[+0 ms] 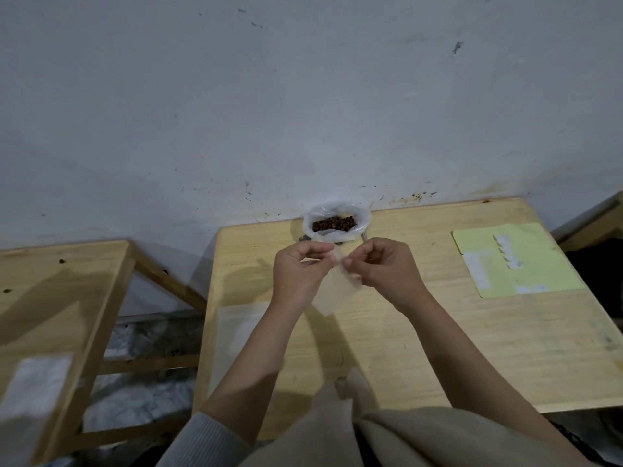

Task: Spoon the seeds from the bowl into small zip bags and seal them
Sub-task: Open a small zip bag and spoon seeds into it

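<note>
I am holding a small clear zip bag (335, 288) up over the middle of the wooden table (438, 348), both forearms reaching forward from the near edge and converging at the bag's upper end. My left hand (298, 269) is gripping the bag's top edge, fingers curled inward and thumb pressing against them, with the back of the hand turned toward me. My right hand (384, 267) is pinching the same top edge from the opposite side, thumb and forefinger meeting at the bag, remaining fingers curled loosely above the palm. The two hands are sitting just beside each other, fingertips nearly touching. The bag is hanging down and tilting toward my right wrist, its lower end free of the table. Whether its mouth is parted or pressed closed, I cannot tell; I am seeing no contents in it. The bowl (335, 224), lined with thin clear plastic, is standing at the far edge of the table against the wall (303, 96), just beyond my hands, and is holding the brown seeds (333, 223). A yellow sheet (526, 264) with pale slips on it is lying at the table's far right. A second wooden table (50, 298) is standing well apart to the left.
</note>
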The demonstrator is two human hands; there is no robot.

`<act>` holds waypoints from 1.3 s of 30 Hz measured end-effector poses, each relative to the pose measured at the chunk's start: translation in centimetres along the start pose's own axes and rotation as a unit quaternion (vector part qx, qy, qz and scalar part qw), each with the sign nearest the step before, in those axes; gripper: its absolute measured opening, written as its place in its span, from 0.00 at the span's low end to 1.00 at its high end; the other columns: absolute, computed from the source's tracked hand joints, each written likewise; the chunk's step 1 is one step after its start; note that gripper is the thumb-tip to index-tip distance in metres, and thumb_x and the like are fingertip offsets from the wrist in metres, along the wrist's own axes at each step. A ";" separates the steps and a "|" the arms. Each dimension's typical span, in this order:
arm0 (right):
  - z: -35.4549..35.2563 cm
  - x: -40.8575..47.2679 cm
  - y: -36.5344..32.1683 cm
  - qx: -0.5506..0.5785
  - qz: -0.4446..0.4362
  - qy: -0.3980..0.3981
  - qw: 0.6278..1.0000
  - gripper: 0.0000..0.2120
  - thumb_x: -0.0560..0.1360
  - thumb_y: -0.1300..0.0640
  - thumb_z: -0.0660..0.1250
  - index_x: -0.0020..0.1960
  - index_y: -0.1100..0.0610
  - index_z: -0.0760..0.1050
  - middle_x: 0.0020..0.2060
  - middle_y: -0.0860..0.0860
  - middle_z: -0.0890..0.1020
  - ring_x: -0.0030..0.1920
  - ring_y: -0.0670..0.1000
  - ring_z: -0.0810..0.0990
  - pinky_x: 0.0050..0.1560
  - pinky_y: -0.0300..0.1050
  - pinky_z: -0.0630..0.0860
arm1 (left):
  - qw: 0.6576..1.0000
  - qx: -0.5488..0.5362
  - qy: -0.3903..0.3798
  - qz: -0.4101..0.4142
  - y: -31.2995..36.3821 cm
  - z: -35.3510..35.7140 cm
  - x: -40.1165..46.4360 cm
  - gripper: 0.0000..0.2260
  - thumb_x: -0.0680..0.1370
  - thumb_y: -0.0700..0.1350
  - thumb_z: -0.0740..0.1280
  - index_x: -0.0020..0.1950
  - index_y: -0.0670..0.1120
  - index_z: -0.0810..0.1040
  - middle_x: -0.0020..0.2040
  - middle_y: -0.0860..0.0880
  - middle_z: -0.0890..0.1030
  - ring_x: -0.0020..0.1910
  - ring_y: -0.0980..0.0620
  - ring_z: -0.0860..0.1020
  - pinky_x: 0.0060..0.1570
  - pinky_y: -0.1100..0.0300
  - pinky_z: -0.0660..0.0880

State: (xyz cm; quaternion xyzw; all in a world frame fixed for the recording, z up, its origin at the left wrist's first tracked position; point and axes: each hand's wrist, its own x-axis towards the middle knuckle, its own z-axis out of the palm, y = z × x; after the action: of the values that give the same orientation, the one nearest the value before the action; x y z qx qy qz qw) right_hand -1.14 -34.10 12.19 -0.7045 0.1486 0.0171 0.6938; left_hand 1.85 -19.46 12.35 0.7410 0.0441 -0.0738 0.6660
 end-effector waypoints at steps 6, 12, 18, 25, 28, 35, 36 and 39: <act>0.5 0.5 -0.4 -0.249 -0.110 -0.019 0.962 0.07 0.71 0.65 0.71 0.40 0.55 0.84 0.30 0.41 0.81 0.29 0.40 0.78 0.32 0.30 0.71 | 0.999 0.029 0.032 -0.001 0.2 0.5 0.2 0.08 0.70 0.33 0.73 0.39 0.45 0.83 0.36 0.53 0.81 0.31 0.63 0.78 0.35 0.71 0.73; 0.8 0.8 -0.6 -0.286 -0.116 0.011 0.951 0.04 0.70 0.65 0.72 0.43 0.59 0.85 0.36 0.53 0.86 0.34 0.44 0.81 0.38 0.30 0.76 | 0.996 0.066 0.053 0.021 0.1 0.8 0.5 0.05 0.69 0.35 0.75 0.37 0.45 0.83 0.35 0.53 0.82 0.33 0.62 0.79 0.35 0.71 0.73; 0.6 1.3 -0.4 -0.301 -0.107 0.033 0.947 0.07 0.69 0.68 0.70 0.44 0.60 0.84 0.35 0.54 0.85 0.31 0.42 0.78 0.36 0.31 0.74 | 0.987 0.151 0.051 0.020 0.4 1.1 0.7 0.09 0.67 0.35 0.73 0.35 0.49 0.81 0.33 0.57 0.79 0.29 0.66 0.76 0.31 0.74 0.69; 1.2 0.9 -0.2 -0.315 -0.122 0.021 0.941 0.09 0.68 0.70 0.68 0.44 0.62 0.84 0.35 0.55 0.85 0.29 0.39 0.75 0.33 0.28 0.72 | 0.983 0.177 0.045 0.004 0.4 0.9 0.5 0.08 0.65 0.34 0.73 0.34 0.47 0.81 0.31 0.55 0.79 0.31 0.59 0.76 0.33 0.68 0.72; 0.9 1.1 -0.3 -0.336 -0.141 0.049 0.930 0.09 0.68 0.71 0.67 0.43 0.63 0.84 0.37 0.56 0.85 0.35 0.49 0.80 0.37 0.35 0.74 | 0.980 0.196 0.024 -0.027 0.3 0.5 0.3 0.07 0.65 0.34 0.73 0.33 0.47 0.81 0.30 0.53 0.79 0.27 0.59 0.74 0.28 0.70 0.70; 0.0 1.6 -0.7 -0.391 -0.140 0.026 0.909 0.11 0.72 0.67 0.65 0.47 0.58 0.84 0.37 0.46 0.77 0.38 0.46 0.77 0.39 0.34 0.71 | 0.984 0.176 0.000 -0.038 -0.7 0.6 -0.8 0.08 0.65 0.35 0.72 0.33 0.49 0.81 0.29 0.55 0.79 0.32 0.55 0.80 0.32 0.66 0.74; 0.0 1.4 -0.6 -0.392 -0.132 0.010 0.910 0.11 0.73 0.66 0.65 0.48 0.57 0.84 0.41 0.48 0.79 0.41 0.47 0.78 0.42 0.37 0.73 | 0.985 0.166 0.005 -0.035 -0.6 0.6 -0.6 0.08 0.66 0.35 0.72 0.33 0.49 0.80 0.29 0.54 0.79 0.34 0.51 0.82 0.35 0.63 0.76; 0.0 1.1 -0.6 -0.351 -0.088 -0.019 0.932 0.09 0.72 0.63 0.68 0.50 0.55 0.84 0.48 0.48 0.83 0.38 0.41 0.77 0.42 0.33 0.73 | 0.990 0.137 0.002 -0.016 -0.3 0.6 -0.4 0.08 0.68 0.36 0.72 0.35 0.48 0.80 0.30 0.52 0.78 0.35 0.47 0.83 0.37 0.58 0.77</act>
State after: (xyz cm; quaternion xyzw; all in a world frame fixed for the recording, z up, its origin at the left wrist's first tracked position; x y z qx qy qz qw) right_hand 0.07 -34.29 12.53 -0.9127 0.0573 0.0203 0.4041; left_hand 1.41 -20.02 12.00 0.8246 0.0470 -0.0884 0.5568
